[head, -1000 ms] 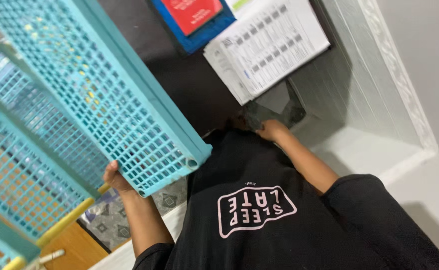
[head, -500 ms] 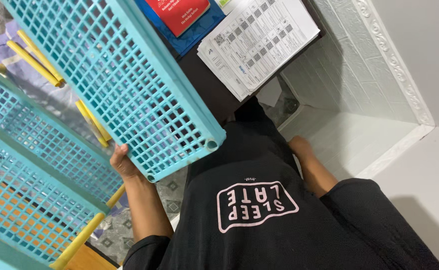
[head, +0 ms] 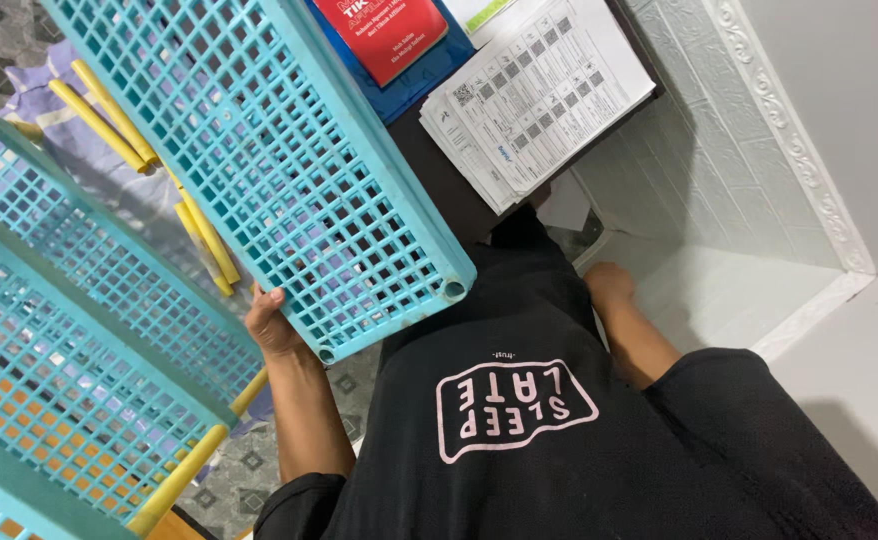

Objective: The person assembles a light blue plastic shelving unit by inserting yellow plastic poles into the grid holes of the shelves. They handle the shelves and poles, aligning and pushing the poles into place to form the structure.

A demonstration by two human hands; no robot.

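The turquoise plastic shelf tray (head: pixel 259 170), a flat grid full of small square holes with a raised rim and round sockets at its corners, lies tilted across the upper middle of the view, from about eleven o'clock down to the centre. It looks light and stiff, probably a little flexible in the middle, and its smooth rim may slip in the palm; the rim near a corner socket, or fingers hooked through the holes, seem the safest places to take hold. The left hand (head: pixel 274 325) grips it at the lower corner, at about seven o'clock from the tray's middle, fingers closed around the edge. The right hand (head: pixel 609 283) hangs low at about three o'clock, touching nothing that I can see; how far it is open I cannot tell. At nine o'clock stands a rack of similar trays (head: pixel 69 340) on yellow tubes (head: pixel 109 105). At one o'clock, printed sheets (head: pixel 534 100) and a red booklet (head: pixel 379 35) lie on a dark table (head: pixel 439 185).
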